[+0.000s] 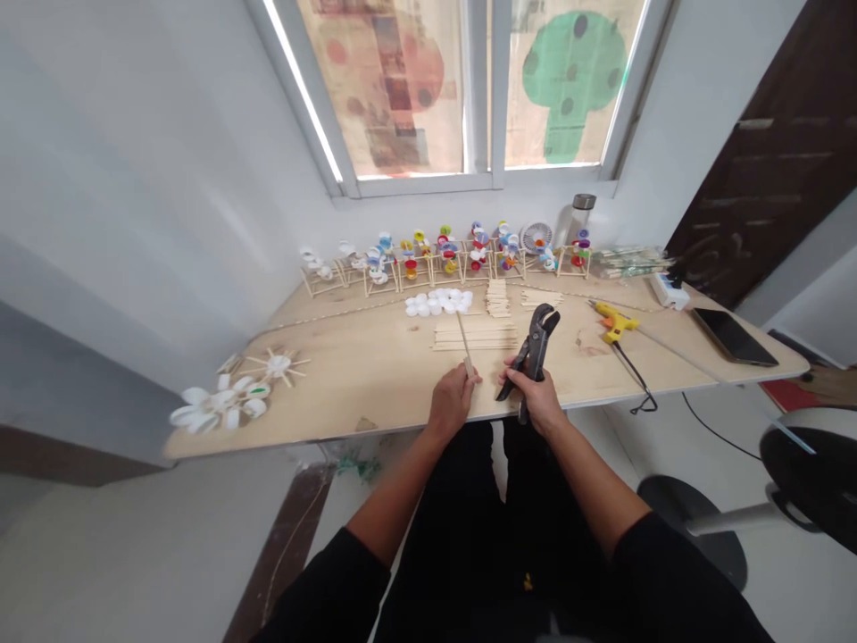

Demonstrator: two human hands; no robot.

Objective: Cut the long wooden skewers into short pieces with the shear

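Note:
My left hand [453, 399] is closed around the lower end of a thin wooden stick [464, 338] that points up and away over the wooden table [375, 375]. My right hand [537, 395] grips the black handles of a pair of pliers [532, 348], whose open jaws point away from me, just right of the stick. A row of flat wooden sticks [477, 336] lies just beyond both hands. White bottle caps [438, 302] are clustered behind them.
Several small stick frames with coloured caps [445, 254] line the back edge under the window. A yellow glue gun [616, 323] with a black cord, a dark tablet [734, 336] and a power strip [669, 289] lie at right. White spoon wheels [231, 397] sit at left. A stool [813, 469] stands at right.

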